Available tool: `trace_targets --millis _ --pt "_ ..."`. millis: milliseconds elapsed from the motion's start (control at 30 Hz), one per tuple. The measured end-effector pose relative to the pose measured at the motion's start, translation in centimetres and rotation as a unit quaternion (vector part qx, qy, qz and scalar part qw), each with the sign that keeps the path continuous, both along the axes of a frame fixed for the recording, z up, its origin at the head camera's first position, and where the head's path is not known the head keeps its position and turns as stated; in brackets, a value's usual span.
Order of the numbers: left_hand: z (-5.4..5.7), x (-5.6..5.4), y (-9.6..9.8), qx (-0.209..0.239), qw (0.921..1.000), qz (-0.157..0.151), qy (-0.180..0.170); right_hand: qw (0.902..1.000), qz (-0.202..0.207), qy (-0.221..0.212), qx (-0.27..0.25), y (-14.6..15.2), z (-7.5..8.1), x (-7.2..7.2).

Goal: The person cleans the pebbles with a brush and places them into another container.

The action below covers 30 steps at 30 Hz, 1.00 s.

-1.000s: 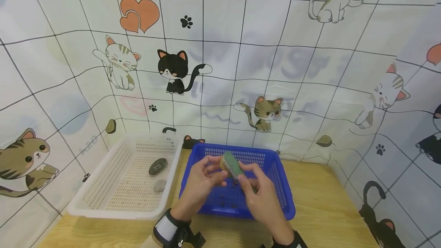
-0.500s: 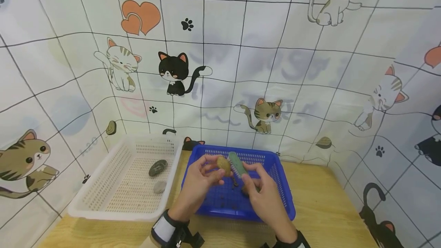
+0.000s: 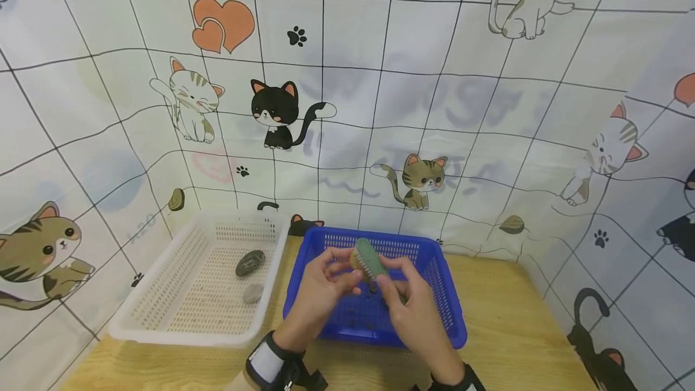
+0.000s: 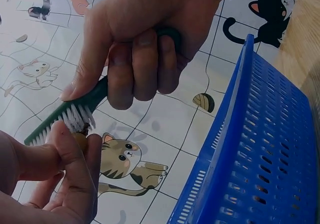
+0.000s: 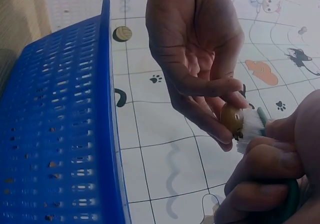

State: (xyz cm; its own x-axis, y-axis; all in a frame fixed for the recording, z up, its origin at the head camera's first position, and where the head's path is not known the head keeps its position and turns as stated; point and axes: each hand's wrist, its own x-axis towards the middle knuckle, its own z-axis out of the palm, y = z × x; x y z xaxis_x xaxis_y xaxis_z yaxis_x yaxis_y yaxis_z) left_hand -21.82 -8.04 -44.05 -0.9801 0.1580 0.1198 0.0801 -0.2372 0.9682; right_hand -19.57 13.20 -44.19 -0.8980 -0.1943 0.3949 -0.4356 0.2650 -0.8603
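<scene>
Above the blue basket (image 3: 374, 232), my left hand (image 3: 320, 291) pinches a small smooth yellow-brown pebble (image 5: 231, 118) between thumb and fingertips. My right hand (image 3: 411, 309) grips the handle of a green scrubbing brush (image 3: 370, 257), thumb laid along its back and the other fingers curled round it. White bristles (image 4: 77, 115) press against the pebble's side. A dark speck of dirt (image 5: 238, 134) clings where bristles and pebble meet. From the head, the brush covers much of the pebble.
Dark crumbs (image 3: 351, 323) lie on the blue basket's floor. To its left stands a white basket (image 3: 184, 339) holding a dark veined stone (image 3: 250, 263) and a pale stone (image 3: 252, 293). Both baskets rest on a wooden table (image 3: 499, 312), with a cat-patterned sheet (image 3: 347, 107) behind.
The brush was on the pebble one second ago, then apart to its right half a second ago, baring the pebble. Now brush and pebble are together again. Both hands keep their grips.
</scene>
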Motion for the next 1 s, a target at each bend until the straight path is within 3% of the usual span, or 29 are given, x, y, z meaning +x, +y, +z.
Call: trace_targets --millis 167,500,633,767,1000 --pt "0.15 0.11 0.25 0.002 1.0000 0.008 -0.003 0.9994 -0.030 -0.020 0.000 0.26 0.22 -0.07" --pt "0.56 0.00 -0.30 0.043 0.9987 0.026 -0.005 0.9997 -0.019 -0.015 -0.001 0.46 0.35 0.20" --pt "0.42 0.13 -0.18 0.022 0.9997 0.006 0.000 0.9999 -0.002 -0.003 -0.013 0.30 0.16 0.37" --pt "0.21 0.25 0.17 0.002 0.9997 -0.024 0.004 0.9997 -0.014 0.000 -0.019 0.28 0.06 0.33" --pt "0.38 0.40 0.22 0.003 0.9999 -0.016 0.002 0.9995 -0.029 -0.008 -0.010 0.44 0.20 0.16"
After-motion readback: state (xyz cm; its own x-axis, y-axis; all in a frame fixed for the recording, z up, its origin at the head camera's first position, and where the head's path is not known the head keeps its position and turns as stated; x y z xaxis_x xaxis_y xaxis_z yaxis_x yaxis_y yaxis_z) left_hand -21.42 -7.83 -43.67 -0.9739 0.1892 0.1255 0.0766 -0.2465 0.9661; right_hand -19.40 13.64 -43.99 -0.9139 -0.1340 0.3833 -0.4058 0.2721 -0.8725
